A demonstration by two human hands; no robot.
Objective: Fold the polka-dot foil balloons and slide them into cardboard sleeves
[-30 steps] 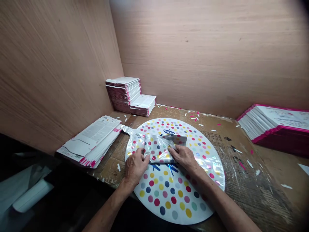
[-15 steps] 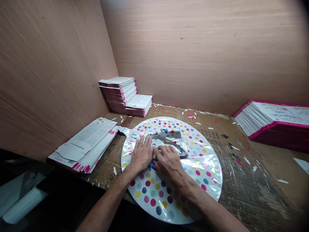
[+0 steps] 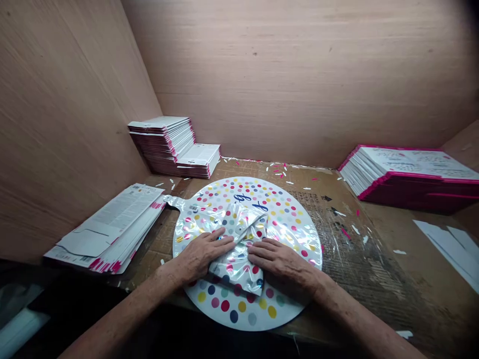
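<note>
A folded foil balloon (image 3: 239, 269), shiny white with coloured dots and a pointed flap folded across its top, lies on a flat round foil balloon (image 3: 250, 315). The round one has matching dots, dark blue lettering and a neck sticking out to the left. My left hand (image 3: 200, 254) rests on the left side of the folded balloon, fingers stretched out. On its right side, my right hand (image 3: 279, 259) presses down with flat fingers, a short gap from the left. Whether several flat balloons lie stacked underneath, I cannot tell.
Flattened white and pink cartons lie at left (image 3: 108, 224), in a back-left stack (image 3: 164, 144) and in a right-hand pile (image 3: 404, 174). Paper scraps dot the cardboard-covered table (image 3: 348, 274). Wooden panels (image 3: 262, 89) rise at the back and left.
The small silver-backed folded shape under my hands has become a wider dotted packet. My hands have moved apart, and the right one has flattened from a curled grip. The view has shifted right.
</note>
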